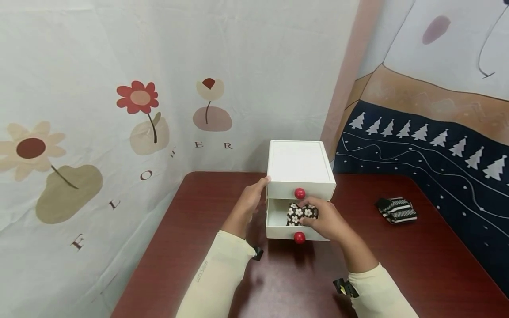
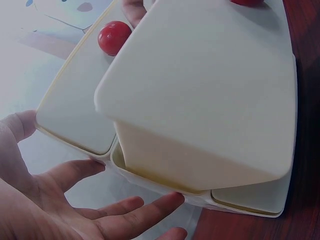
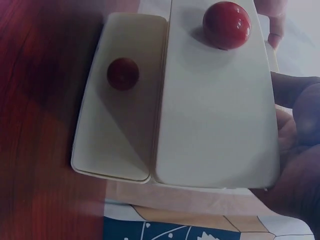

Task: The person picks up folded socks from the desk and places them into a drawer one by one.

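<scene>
A small white drawer cabinet (image 1: 300, 161) with red knobs stands on the table, its middle drawer (image 1: 280, 232) pulled out. Inside that drawer is a folded black cloth (image 1: 295, 213) with white flowers. My right hand (image 1: 328, 221) reaches in from the right and pinches this cloth between thumb and fingers. With thumb and fingers fairly straight, my left hand (image 1: 249, 199) touches the cabinet's left side; the left wrist view shows its fingertips (image 2: 172, 198) along the cabinet's edge. The drawer front hides the cloth in both wrist views.
A folded black-and-white striped cloth (image 1: 397, 210) lies to the right on the dark red table (image 1: 191, 247). Below the pulled-out drawer, the bottom drawer (image 3: 112, 135) is closed. A printed fabric backdrop (image 1: 254, 66) hangs behind and around the table.
</scene>
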The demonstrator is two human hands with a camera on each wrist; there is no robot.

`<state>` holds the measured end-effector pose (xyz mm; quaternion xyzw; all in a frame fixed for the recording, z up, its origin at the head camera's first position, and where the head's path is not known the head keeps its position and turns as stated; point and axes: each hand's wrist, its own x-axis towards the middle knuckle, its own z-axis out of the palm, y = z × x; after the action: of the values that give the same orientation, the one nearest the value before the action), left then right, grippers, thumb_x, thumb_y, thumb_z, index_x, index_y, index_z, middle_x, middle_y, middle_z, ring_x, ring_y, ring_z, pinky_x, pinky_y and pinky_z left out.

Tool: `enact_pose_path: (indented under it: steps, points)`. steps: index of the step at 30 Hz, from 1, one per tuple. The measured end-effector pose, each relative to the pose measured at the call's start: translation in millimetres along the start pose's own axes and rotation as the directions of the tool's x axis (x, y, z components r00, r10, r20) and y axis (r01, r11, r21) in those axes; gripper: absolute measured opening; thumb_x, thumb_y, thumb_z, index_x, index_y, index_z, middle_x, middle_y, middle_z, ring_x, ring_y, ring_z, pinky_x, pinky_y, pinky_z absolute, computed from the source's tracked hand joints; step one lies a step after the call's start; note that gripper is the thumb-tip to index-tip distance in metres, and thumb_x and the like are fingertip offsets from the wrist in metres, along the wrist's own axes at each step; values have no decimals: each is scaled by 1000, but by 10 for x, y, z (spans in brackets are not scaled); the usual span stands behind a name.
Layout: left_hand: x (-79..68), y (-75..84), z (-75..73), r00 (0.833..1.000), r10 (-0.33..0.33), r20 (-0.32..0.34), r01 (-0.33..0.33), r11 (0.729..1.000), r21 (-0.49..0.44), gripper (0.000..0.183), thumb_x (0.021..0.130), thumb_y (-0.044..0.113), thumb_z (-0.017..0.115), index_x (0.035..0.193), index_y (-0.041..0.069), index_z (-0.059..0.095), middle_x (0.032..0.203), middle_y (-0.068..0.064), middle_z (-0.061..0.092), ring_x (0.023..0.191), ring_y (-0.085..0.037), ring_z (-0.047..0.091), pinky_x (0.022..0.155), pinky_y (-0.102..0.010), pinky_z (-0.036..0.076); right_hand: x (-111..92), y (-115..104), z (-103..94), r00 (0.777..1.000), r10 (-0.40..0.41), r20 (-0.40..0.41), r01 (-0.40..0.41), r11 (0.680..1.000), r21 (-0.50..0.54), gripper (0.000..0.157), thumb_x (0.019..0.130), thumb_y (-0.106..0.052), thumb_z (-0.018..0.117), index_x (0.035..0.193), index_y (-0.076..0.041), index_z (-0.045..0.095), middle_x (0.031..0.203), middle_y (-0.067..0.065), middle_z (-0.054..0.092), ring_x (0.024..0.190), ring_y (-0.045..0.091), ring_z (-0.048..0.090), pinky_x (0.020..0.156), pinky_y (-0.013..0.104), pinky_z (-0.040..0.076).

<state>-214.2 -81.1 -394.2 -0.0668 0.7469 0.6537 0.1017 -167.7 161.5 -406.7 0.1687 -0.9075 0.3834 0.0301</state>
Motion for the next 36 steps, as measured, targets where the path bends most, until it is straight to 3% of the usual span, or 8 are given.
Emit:
enact_pose_path:
  steps: [6,11,17,21,25,31,34,36]
  points:
    - [1,-3,5,1000,4,15,-4,1000,5,80,103,69,54,161,14,54,173,-19,43,151,-48,51,123,-78,33,45,-4,35,997,8,71,-3,998,-70,27,95,-6,82,121,-6,76,129,20,77,123,39,69,109,62,53]
    - [-2,11,-5,1000,0,15,0,1000,24,81,103,70,53,163,15,52,175,-18,40,156,-47,45,123,-77,33,96,-61,54,994,50,101,-35,989,-142,30,98,-9,79,127,-3,79,129,21,78,123,38,71,107,59,56]
    - [-3,9,2,1000,-8,4,8,1000,13,81,102,69,55,162,14,54,174,-18,42,155,-47,47,124,-76,33,124,-123,55,989,66,136,-38,980,-193,31,99,-10,76,129,-2,79,128,22,78,112,33,71,97,54,57]
    - [-12,5,5,1000,-11,0,11,1000,22,81,102,69,55,163,14,52,174,-17,41,156,-47,45,124,-75,34,90,-127,53,990,70,123,-44,978,-204,33,101,-13,75,132,-1,77,131,21,77,117,34,71,102,56,57]
    - [-5,3,13,1000,-5,0,5,1000,9,82,102,69,55,162,14,53,173,-18,42,155,-47,48,124,-76,33,8,-125,47,996,62,58,-49,976,-213,37,102,-18,77,135,0,75,133,23,76,126,40,70,107,59,56]
    - [5,7,28,1000,-12,0,12,1000,-7,82,101,69,57,161,13,54,172,-19,43,155,-47,47,125,-75,32,-178,-200,25,992,-4,-129,-32,961,-275,32,100,-17,79,128,-3,79,129,23,75,123,45,70,104,62,57]
    - [11,1,26,1000,-14,0,14,1000,-3,82,101,69,56,162,14,53,174,-19,41,159,-48,41,125,-75,32,-286,-267,64,961,-68,-268,-23,947,-322,26,97,-16,82,119,-3,81,122,20,76,114,43,69,94,61,58]
    - [16,-4,24,1000,-16,-1,16,1000,-5,83,101,69,57,162,13,53,174,-19,40,160,-48,40,126,-75,31,-354,-303,118,921,-129,-367,-10,936,-353,19,94,-15,84,109,-3,82,113,17,75,106,39,66,82,55,54]
